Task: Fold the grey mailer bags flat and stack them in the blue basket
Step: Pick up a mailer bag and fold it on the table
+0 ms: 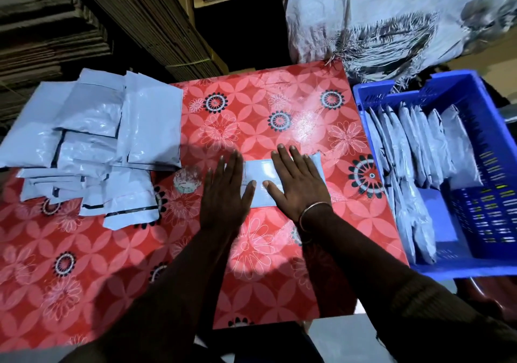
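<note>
The red floral-patterned plastic tablecloth (279,105) is taken as the landmark. Off its right edge the blue slotted plastic basket (489,127) is seen, with folded grey bags already stood in a row inside. On its left part a loose heap of unfolded grey plastic mailer bags (92,138) is spread. At its middle one folded grey mailer bag (258,176) is pinned flat, long axis running left to right. The left hand (223,192) and the right hand (299,186) are both laid on it, fingers straight, pressing, nothing grasped. The basket lies rightward, so the right hand is judged nearer for the carry. No writing or brand can be read.
</note>
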Demonstrator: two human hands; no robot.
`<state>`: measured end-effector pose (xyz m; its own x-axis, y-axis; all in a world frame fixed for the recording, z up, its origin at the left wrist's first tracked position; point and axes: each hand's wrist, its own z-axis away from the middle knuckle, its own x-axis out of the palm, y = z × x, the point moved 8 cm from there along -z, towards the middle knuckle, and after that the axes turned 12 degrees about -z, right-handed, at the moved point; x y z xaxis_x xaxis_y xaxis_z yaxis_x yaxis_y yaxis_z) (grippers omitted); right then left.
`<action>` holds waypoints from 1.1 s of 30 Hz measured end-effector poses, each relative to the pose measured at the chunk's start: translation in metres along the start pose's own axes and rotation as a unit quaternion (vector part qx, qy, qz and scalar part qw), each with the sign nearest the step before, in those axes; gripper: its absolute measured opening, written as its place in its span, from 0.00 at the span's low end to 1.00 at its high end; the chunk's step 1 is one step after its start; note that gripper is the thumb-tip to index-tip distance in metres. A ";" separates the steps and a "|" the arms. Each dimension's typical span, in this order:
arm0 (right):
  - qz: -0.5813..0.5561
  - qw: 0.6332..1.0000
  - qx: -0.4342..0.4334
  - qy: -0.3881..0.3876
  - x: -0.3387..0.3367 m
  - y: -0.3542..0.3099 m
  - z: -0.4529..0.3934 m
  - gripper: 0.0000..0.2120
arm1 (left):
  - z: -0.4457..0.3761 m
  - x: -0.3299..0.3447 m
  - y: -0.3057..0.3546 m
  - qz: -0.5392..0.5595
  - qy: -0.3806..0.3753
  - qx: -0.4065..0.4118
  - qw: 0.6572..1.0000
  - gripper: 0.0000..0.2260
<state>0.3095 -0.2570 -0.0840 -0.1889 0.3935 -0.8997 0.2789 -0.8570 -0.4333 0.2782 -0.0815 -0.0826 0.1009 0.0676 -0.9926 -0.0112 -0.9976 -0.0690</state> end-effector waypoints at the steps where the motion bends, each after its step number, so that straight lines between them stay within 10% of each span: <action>1: 0.010 1.000 0.006 0.001 -0.003 0.007 0.003 0.35 | 0.005 0.000 -0.005 0.003 0.002 -0.002 1.000 0.30; 25: -0.128 0.983 0.121 -0.049 -0.047 0.085 0.030 0.36 | 0.041 -0.013 -0.040 0.108 -0.054 -0.085 0.989 0.30; 33: -0.394 0.883 0.202 0.158 -0.073 0.022 0.085 0.12 | -0.022 -0.046 -0.018 0.102 -0.011 0.003 0.995 0.21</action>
<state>0.2498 -0.3330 -0.0239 0.1149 0.9390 -0.3243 -0.1923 -0.2993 -0.9346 0.2957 -0.0666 -0.0336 0.0733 -0.1348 -0.9882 -0.0347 -0.9906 0.1326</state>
